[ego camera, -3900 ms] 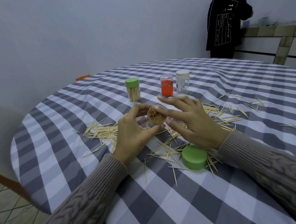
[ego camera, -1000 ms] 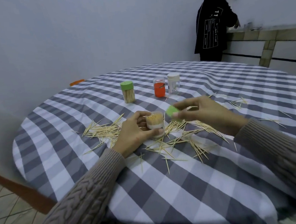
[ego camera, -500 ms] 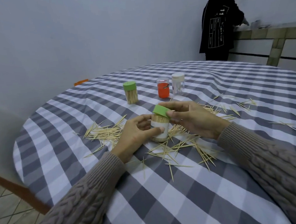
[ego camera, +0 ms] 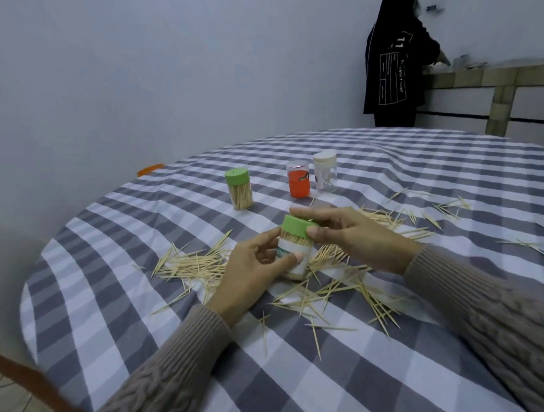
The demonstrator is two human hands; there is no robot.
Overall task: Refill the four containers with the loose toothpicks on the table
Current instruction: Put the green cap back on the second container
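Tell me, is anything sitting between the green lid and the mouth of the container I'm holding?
Nothing visible blocks it. The right hand holds the green lid tilted on the container, which the left hand grips. Only the packed toothpick tips show in the gap beneath the lid.

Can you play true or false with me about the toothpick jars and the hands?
1. The right hand holds a green lid on the jar. True.
2. The left hand lies flat on the table. False: it grips the jar.
3. Three more containers stand farther back. True: a green-lidded jar, an orange container, a white-lidded jar.
4. All the toothpicks are picked up. False: loose toothpicks lie on the cloth.
5. The orange container has a green lid. False: no lid shows on it.
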